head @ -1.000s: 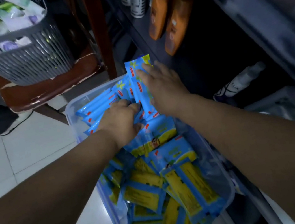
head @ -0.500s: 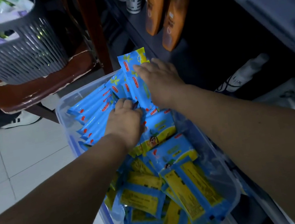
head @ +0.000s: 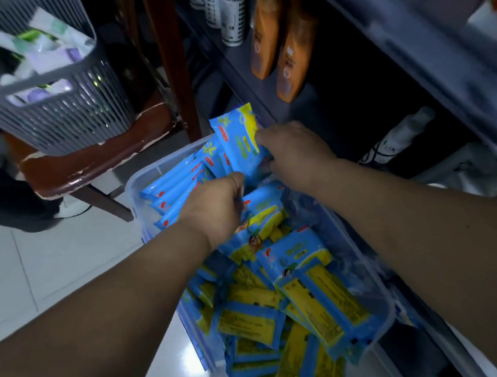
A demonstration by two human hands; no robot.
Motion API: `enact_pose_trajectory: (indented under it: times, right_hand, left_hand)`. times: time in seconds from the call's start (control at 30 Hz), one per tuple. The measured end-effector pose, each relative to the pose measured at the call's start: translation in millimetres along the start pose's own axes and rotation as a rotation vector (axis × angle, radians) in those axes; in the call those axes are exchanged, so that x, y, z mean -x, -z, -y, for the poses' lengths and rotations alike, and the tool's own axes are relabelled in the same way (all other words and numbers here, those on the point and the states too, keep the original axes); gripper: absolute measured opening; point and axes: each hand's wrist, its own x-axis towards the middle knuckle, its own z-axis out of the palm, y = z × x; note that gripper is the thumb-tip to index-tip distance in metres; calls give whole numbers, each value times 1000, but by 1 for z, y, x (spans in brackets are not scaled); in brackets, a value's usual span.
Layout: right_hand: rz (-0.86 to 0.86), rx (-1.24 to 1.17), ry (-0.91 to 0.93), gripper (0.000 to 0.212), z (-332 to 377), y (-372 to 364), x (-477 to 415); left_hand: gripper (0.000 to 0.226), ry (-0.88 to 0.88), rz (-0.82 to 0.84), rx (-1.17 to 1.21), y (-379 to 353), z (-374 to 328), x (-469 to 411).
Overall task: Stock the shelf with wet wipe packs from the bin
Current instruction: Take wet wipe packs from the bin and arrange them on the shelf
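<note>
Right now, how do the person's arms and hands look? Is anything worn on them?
The left hand and right hand are bare, without gloves. The left forearm and right forearm carry no sleeve in view. No watch or bracelet shows at either wrist.

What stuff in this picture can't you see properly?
Head view:
- Left hand's fingertips: buried among the wet wipe packs.
- Words on the packs: too blurred.
- Bin's near end: cut off by the bottom edge.
- Shelf's back: too dark.
- Upright pack's right side: behind the right hand gripping it.
</note>
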Motion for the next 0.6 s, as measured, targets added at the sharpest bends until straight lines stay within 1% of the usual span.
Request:
enact_pose_trajectory:
  times: [0.07,0.17,0.33,0.37,0.43,0.53,0.6]
  right_hand:
    - [17,-88,-45,26,9,19,10]
    - [7,-123,-99,28,25,56,26]
    - [-32,-170,-170,12,51,128,53]
    - [-39,-178,-183,12,56,143,60]
    - [-57,-195,-198,14,65,173,72]
    - [-95,-171,-197,8,79,218,91]
    - [-127,-164,-167,13,86,246,102]
  left_hand:
    - [19,11,-27,28,20,-6,7]
    - [17,9,-59,78,56,-21,20]
    - [18,-32,-125,124,124,-54,52]
    - [18,-38,-136,134,137,-60,59]
    - [19,-59,-163,147,163,-75,72]
    - [12,-77,-209,152,202,-100,92]
    - [10,-100,-240,161,224,-117,103]
